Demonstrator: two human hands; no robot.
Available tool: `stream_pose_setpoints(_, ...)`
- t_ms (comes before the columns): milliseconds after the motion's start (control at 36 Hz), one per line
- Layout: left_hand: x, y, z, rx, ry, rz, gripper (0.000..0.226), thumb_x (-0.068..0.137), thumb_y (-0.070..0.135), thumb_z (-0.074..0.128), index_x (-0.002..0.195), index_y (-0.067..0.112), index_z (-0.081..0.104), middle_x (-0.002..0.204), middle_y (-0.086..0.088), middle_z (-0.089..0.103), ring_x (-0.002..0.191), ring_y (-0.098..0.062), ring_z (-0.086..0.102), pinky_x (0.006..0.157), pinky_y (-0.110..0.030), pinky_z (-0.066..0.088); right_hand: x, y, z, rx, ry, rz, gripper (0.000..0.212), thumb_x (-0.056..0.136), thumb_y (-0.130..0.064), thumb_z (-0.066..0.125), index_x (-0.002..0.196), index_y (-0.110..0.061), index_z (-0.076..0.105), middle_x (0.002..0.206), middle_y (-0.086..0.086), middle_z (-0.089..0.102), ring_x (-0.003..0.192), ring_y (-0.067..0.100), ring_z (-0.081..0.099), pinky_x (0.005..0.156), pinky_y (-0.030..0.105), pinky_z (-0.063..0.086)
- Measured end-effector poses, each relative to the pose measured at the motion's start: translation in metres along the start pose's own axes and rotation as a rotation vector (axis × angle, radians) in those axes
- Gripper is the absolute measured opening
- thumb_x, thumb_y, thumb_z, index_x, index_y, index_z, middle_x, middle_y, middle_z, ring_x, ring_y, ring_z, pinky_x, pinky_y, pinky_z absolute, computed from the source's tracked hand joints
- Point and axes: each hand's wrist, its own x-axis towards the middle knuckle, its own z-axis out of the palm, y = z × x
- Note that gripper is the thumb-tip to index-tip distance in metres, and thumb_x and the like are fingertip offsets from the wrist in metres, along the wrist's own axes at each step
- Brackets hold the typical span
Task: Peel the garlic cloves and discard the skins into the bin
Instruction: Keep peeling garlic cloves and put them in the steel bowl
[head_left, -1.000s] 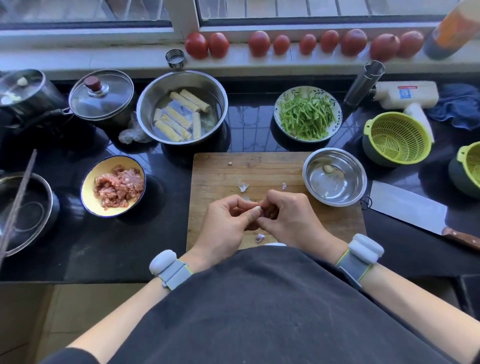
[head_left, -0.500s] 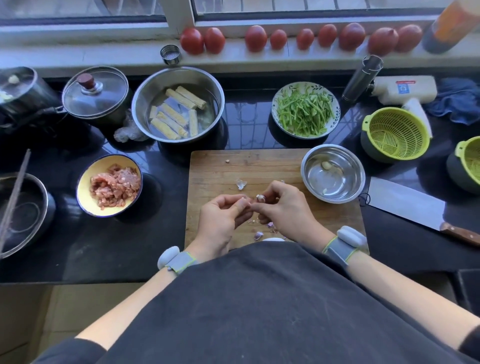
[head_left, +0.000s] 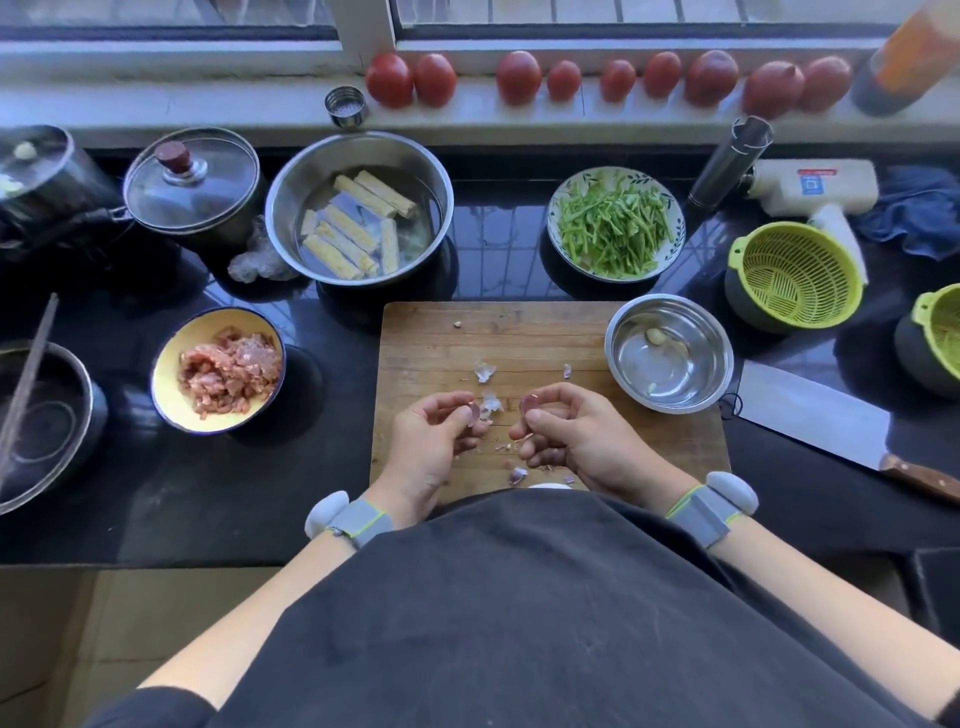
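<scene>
Over the scored wooden cutting board (head_left: 519, 332), the left hand (head_left: 431, 447) pinches a papery skin flake (head_left: 475, 413) and the right hand (head_left: 576, 436) pinches a purplish garlic clove (head_left: 530, 404). Peeled cloves (head_left: 655, 336) lie in the shiny steel bowl (head_left: 670, 397) (the white bottle's (head_left: 810, 184) label is unreadable).

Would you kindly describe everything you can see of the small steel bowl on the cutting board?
The small steel bowl is round, shiny metal, upright, and sits on the far right corner of the wooden cutting board, its rim overhanging the right edge. Inside lie a pale peeled garlic clove near the far wall and a smaller pale piece near the front. Neither hand touches it; the cleaver lies just to its right.
</scene>
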Motion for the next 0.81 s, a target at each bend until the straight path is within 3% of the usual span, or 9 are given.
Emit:
stream_pose_setpoints(56, 0.007, -0.004, -0.002, 0.428, 0.053, 0.175, 0.014, 0.093, 0.008, 0.066, 0.096, 0.020, 0.073, 0.092, -0.001, 0.073, 0.072, -0.011, 0.066, 0.069, -0.031, 0.056, 0.000, -0.001, -0.001, -0.001, 0.016, -0.010, 0.010, 0.099, -0.001, 0.059, 0.108, -0.001, 0.056, 0.085, 0.019, 0.072, 0.066, 0.024, 0.066, 0.061, 0.032, 0.056)
stream_pose_setpoints(111, 0.008, -0.008, -0.004, 0.819, 0.037, 0.338, 0.013, 0.091, 0.017, 0.068, 0.100, 0.024, 0.075, 0.103, 0.006, 0.071, 0.089, -0.014, 0.065, 0.085, -0.035, 0.054, 0.000, -0.002, -0.001, -0.006, 0.025, -0.016, 0.008, 0.098, -0.003, 0.061, 0.105, 0.000, 0.059, 0.084, 0.018, 0.072, 0.065, 0.023, 0.066, 0.061, 0.031, 0.056)
stream_pose_setpoints(167, 0.009, -0.011, -0.002, 0.994, 0.015, 0.429, 0.018, 0.092, 0.025, 0.068, 0.109, 0.024, 0.075, 0.119, 0.007, 0.064, 0.104, -0.016, 0.062, 0.095, -0.034, 0.050, -0.001, -0.002, 0.000, -0.019, 0.035, -0.017, 0.010, 0.098, -0.004, 0.063, 0.106, 0.002, 0.062, 0.082, 0.017, 0.072, 0.065, 0.022, 0.066, 0.060, 0.030, 0.056)
stream_pose_setpoints(278, -0.007, 0.009, 0.011, 0.666, -0.056, 0.370, 0.016, 0.095, 0.032, 0.065, 0.106, 0.027, 0.075, 0.104, 0.010, 0.067, 0.085, -0.012, 0.063, 0.080, -0.027, 0.051, -0.003, -0.003, 0.004, -0.103, 0.058, -0.034, 0.008, 0.095, -0.006, 0.067, 0.098, 0.002, 0.067, 0.078, 0.016, 0.071, 0.061, 0.021, 0.065, 0.058, 0.029, 0.057)
stream_pose_setpoints(333, -0.018, 0.023, 0.018, 0.370, -0.193, 0.215, 0.012, 0.094, 0.022, 0.068, 0.104, 0.019, 0.075, 0.093, -0.001, 0.075, 0.078, -0.012, 0.065, 0.073, -0.026, 0.055, -0.006, -0.005, 0.007, -0.133, 0.056, -0.045, 0.008, 0.095, -0.006, 0.067, 0.093, 0.002, 0.066, 0.075, 0.016, 0.070, 0.059, 0.021, 0.066, 0.055, 0.030, 0.057)
stream_pose_setpoints(472, -0.033, 0.032, 0.021, 0.141, -0.242, 0.151, 0.014, 0.083, 0.003, 0.077, 0.097, 0.003, 0.075, 0.083, -0.012, 0.075, 0.072, -0.018, 0.067, 0.074, -0.028, 0.057, -0.011, -0.011, 0.012, -0.229, 0.062, -0.090, 0.011, 0.095, -0.007, 0.067, 0.089, 0.002, 0.065, 0.070, 0.016, 0.071, 0.056, 0.024, 0.068, 0.052, 0.031, 0.058)
stream_pose_setpoints(611, -0.035, 0.028, 0.014, 0.109, -0.197, 0.152, 0.012, 0.084, 0.001, 0.076, 0.096, 0.000, 0.074, 0.082, -0.013, 0.073, 0.066, -0.018, 0.064, 0.066, -0.028, 0.055, -0.019, -0.023, 0.015, -0.723, 0.066, -0.219, 0.016, 0.099, -0.010, 0.060, 0.085, -0.006, 0.067, 0.072, 0.009, 0.071, 0.058, 0.021, 0.070, 0.058, 0.037, 0.061)
stream_pose_setpoints(722, -0.040, 0.031, 0.011, 0.152, -0.184, 0.164, 0.012, 0.085, 0.002, 0.075, 0.096, -0.003, 0.073, 0.077, -0.012, 0.072, 0.061, -0.016, 0.064, 0.063, -0.027, 0.055, -0.021, -0.031, 0.016, -1.180, 0.060, -0.335, 0.024, 0.099, -0.031, 0.057, 0.080, -0.018, 0.066, 0.069, -0.002, 0.067, 0.067, 0.019, 0.064, 0.066, 0.039, 0.054)
stream_pose_setpoints(806, -0.043, 0.034, 0.008, 0.194, -0.205, 0.168, 0.011, 0.085, 0.004, 0.076, 0.094, -0.002, 0.072, 0.076, -0.014, 0.072, 0.061, -0.015, 0.064, 0.063, -0.028, 0.056, -0.021, -0.030, 0.014, -1.185, 0.058, -0.427, 0.024, 0.095, -0.030, 0.061, 0.077, -0.017, 0.066, 0.066, -0.006, 0.064, 0.067, 0.017, 0.058, 0.064, 0.035, 0.048)
